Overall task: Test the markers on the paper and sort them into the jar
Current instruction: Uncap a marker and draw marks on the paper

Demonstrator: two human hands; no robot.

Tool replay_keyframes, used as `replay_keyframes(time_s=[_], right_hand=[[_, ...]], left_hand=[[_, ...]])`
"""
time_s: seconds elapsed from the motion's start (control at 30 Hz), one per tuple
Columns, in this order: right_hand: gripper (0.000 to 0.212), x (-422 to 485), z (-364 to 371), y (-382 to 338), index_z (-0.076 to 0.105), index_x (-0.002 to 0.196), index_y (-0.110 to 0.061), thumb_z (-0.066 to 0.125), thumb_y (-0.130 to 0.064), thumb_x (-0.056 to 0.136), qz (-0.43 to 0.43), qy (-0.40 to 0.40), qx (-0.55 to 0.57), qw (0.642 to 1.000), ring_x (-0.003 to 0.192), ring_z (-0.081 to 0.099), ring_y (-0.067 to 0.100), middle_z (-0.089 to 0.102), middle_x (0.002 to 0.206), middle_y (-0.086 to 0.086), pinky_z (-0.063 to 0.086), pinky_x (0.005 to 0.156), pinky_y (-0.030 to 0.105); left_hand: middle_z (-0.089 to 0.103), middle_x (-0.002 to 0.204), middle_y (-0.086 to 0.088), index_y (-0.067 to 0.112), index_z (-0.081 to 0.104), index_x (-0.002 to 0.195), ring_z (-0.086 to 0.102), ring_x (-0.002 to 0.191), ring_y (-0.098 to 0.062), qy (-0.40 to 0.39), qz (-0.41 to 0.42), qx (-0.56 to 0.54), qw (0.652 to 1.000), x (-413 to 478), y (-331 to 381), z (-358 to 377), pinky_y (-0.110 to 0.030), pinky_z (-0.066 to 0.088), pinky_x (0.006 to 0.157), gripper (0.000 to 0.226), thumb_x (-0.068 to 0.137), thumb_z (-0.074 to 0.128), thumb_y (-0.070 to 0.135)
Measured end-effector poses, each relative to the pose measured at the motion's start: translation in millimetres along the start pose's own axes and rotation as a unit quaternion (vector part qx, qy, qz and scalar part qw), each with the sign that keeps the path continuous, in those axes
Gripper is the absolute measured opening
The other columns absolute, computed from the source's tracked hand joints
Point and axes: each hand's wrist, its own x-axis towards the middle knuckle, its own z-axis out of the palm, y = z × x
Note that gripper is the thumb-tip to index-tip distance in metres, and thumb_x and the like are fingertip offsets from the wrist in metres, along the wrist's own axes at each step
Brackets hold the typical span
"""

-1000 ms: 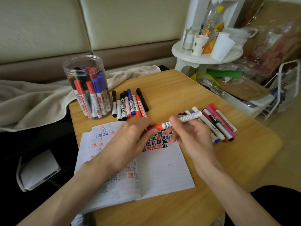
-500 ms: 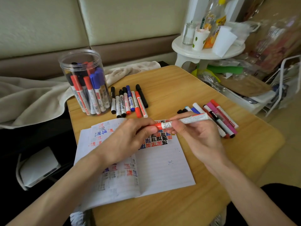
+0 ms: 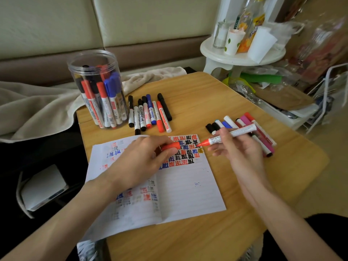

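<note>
The right hand (image 3: 239,147), fingers curled, holds an uncapped red marker (image 3: 232,134), tip just over the paper (image 3: 188,189); the left hand (image 3: 143,159) fingers pinch its red cap (image 3: 170,146)

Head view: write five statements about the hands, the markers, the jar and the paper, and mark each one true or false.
1. The red marker in the right hand is uncapped. True.
2. The left hand holds a blue cap. False: it pinches a red cap.
3. The jar lies tipped over and empty. False: it stands upright with markers in it.
4. A row of markers lies on the table beside the jar. True.
5. The paper is blank. False: it carries red, blue and black test marks.
</note>
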Motion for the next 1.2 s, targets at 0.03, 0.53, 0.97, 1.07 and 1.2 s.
replay_keyframes(time_s=[0.03, 0.53, 0.97, 1.07, 1.2], right_hand=[[0.025, -1.3, 0.9, 1.9, 0.073, 0.109, -0.007, 0.068, -0.029, 0.099, 0.015, -0.002, 0.009, 1.0, 0.086, 0.078, 0.026, 0.08, 0.094, 0.011, 0.062, 0.076, 0.028], [0.009, -5.2, 2.8, 24.6, 0.07, 0.092, -0.007, 0.072, -0.015, 0.096, -0.044, -0.05, -0.09, 0.994, 0.063, 0.069, 0.02, 0.075, 0.074, -0.001, 0.052, 0.056, 0.022], [0.005, -3.8, 1.4, 30.7, 0.073, 0.092, -0.005, 0.072, -0.009, 0.095, -0.06, -0.046, -0.119, 0.99, 0.063, 0.07, 0.005, 0.075, 0.072, -0.008, 0.05, 0.055, 0.015], [0.005, -3.5, 1.3, 31.4, 0.073, 0.093, -0.005, 0.072, -0.009, 0.095, -0.061, -0.048, -0.12, 0.99, 0.064, 0.07, 0.004, 0.075, 0.072, -0.009, 0.05, 0.055, 0.015], [0.006, -2.4, 1.2, 32.8, 0.073, 0.092, -0.008, 0.074, -0.014, 0.094, -0.08, -0.053, -0.145, 0.985, 0.065, 0.07, 0.007, 0.075, 0.074, -0.01, 0.053, 0.059, 0.019]], left_hand=[[0.07, 0.098, 0.021, 0.034, 0.07, 0.114, 0.065, 0.086, -0.004, 0.002, 0.0, 0.001, 1.0, 0.1, -0.5, 0.3, -0.031, 0.055, 0.076, 0.034, 0.097, 0.05, 0.058], [0.069, 0.099, 0.017, 0.035, 0.069, 0.118, 0.061, 0.087, -0.005, 0.008, -0.008, 0.045, 0.999, -0.4, -2.9, 1.6, -0.037, 0.054, 0.078, 0.038, 0.095, 0.05, 0.058], [0.067, 0.098, 0.019, 0.039, 0.068, 0.118, 0.06, 0.088, -0.005, 0.006, -0.011, 0.063, 0.998, -1.2, -4.1, 3.9, -0.036, 0.054, 0.079, 0.033, 0.095, 0.054, 0.059], [0.066, 0.097, 0.021, 0.039, 0.069, 0.118, 0.059, 0.087, -0.004, 0.004, -0.009, 0.067, 0.998, -1.2, -3.5, 3.8, -0.034, 0.053, 0.078, 0.033, 0.095, 0.055, 0.058], [0.064, 0.097, 0.022, 0.039, 0.068, 0.119, 0.058, 0.088, -0.003, 0.0, -0.004, 0.07, 0.998, -1.1, -3.0, 3.7, -0.034, 0.054, 0.079, 0.032, 0.096, 0.056, 0.056]])
